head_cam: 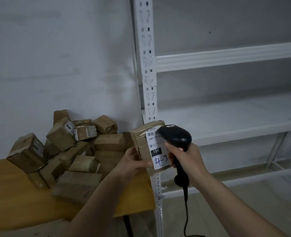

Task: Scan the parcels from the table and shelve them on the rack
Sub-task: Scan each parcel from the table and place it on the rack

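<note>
now left hand (pixel 132 161) fingers grip a labelled parcel (pixel 149 146); right hand (pixel 186 158) fingers clench the scanner (pixel 177 135).

A plain grey wall (pixel 56 57) (scuffed in places) stands above a pale floor (pixel 243 202).

dim room, plain grey wall (pixel 59 57) behind a yellow wooden table (pixel 9 194), pale floor (pixel 243 202) beneath.

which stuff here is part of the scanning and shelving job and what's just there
Part of the job:
held parcel
scanner
parcel pile
table
rack
left hand
right hand

Just there:
wall
floor
</note>
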